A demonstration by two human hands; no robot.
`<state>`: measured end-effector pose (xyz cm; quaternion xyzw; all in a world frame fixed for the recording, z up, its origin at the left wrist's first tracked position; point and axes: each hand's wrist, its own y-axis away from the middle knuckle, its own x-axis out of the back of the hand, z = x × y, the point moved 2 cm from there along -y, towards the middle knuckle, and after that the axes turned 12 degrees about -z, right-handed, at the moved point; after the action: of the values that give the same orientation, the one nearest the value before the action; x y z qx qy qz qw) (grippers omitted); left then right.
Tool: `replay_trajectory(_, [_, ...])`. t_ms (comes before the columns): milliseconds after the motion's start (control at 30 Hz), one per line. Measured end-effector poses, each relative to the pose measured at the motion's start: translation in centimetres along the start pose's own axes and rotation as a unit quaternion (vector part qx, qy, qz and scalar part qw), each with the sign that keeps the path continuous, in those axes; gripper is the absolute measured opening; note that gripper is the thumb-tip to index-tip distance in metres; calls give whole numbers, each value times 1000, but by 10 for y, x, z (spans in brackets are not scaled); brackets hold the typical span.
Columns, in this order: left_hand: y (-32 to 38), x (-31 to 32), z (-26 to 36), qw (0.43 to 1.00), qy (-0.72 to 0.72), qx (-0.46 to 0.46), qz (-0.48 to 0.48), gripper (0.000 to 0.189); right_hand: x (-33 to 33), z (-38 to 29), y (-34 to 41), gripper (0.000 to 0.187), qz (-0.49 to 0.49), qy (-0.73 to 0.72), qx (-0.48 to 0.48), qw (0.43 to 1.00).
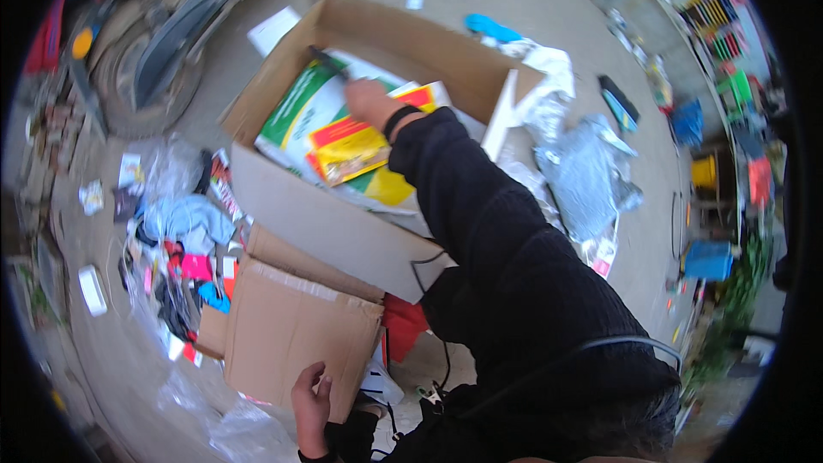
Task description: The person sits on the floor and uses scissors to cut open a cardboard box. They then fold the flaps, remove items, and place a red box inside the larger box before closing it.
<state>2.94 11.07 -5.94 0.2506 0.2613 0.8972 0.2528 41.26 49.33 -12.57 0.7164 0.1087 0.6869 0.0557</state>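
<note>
My right hand [368,101] reaches into an open cardboard box [424,45], its fingers closed round a dark slender object [329,63] that is blurred. Beneath it lies a large green-and-white printed plastic bag [292,109]. A yellow-and-red printed packet [353,151] rests on that bag, just below my wrist. My left hand [313,399] holds nothing, its fingers half curled and apart. It is over the lower edge of a second, flattened-looking cardboard piece [296,328], though I cannot tell whether it touches it.
Left of the box is a heap of clothes and packaging [189,231]. Clear plastic film [244,427] lies at lower left. A grey plastic bag [582,173] spreads to the right. A motorcycle wheel [144,71] stands at upper left. A blue bin [707,260] is at far right.
</note>
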Motion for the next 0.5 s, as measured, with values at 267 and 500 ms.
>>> replay_trajectory(267, [69, 9, 76, 988, 87, -83, 102, 31, 152, -109, 129, 45, 15, -259, 307, 915])
replay_trajectory(500, [158, 7, 123, 802, 467, -357, 105, 69, 189, -228, 361, 42, -122, -502, 549, 657])
